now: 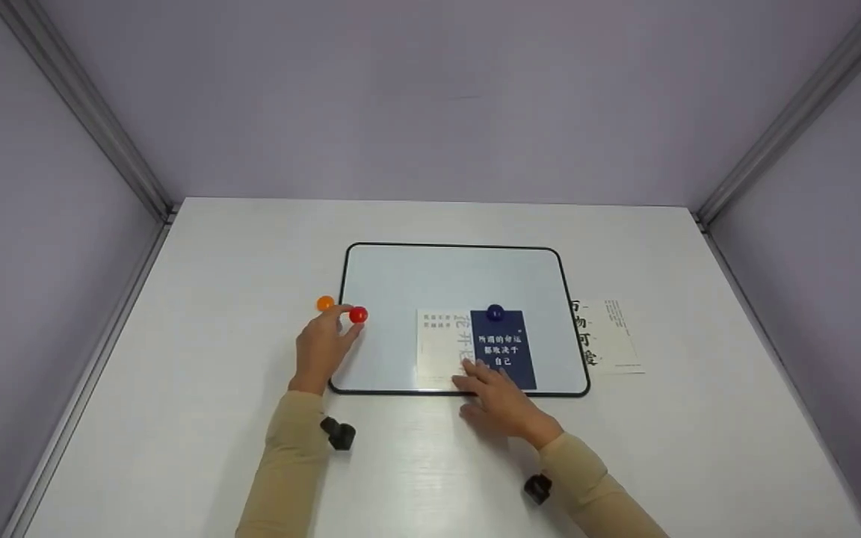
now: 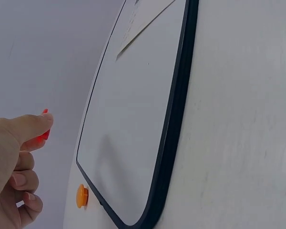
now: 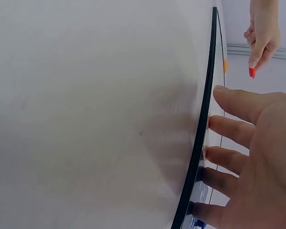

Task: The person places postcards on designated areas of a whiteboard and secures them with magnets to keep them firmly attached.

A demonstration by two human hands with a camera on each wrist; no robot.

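Our left hand point(image 1: 320, 351) pinches the red magnet point(image 1: 358, 315) at the whiteboard's point(image 1: 400, 284) left edge; the white card point(image 1: 442, 345) lies rightward, under our flat right hand point(image 1: 500, 400).

place: probably lab booth | plain walls point(image 1: 430, 97), metal corner rails point(image 1: 87, 104), white table point(image 1: 176, 418)

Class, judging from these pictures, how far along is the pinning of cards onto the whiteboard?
Done: the blue card sits under a blue magnet. In hand: the left hand pinches a red magnet; the right hand presses the white card. Left: the orange magnet and the card on the table.
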